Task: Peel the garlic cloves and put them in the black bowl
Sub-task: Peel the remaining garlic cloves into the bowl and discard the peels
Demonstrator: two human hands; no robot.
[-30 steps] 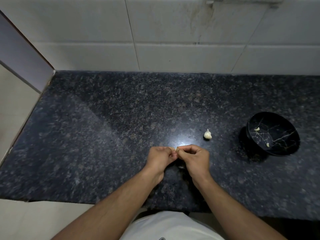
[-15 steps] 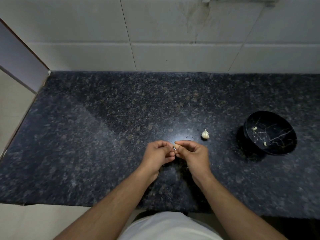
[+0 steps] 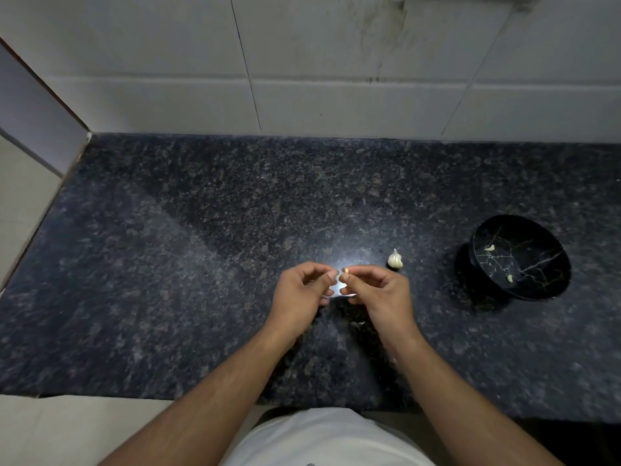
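Two hands work a garlic clove above the dark speckled worktop (image 3: 201, 264).

The right hand (image 3: 379, 297) pinches a small pale garlic clove (image 3: 346, 271) between thumb and forefinger, its other fingers curled; the left hand (image 3: 299, 294) sits just beside it, fingers curled with the tips close to the clove, though whether they hold a scrap of skin is too small to tell. A garlic bulb (image 3: 395, 259) rests on the worktop just beyond the right hand. The black bowl (image 3: 537, 290) stands well apart to the right, with two peeled cloves (image 3: 490, 248) inside.
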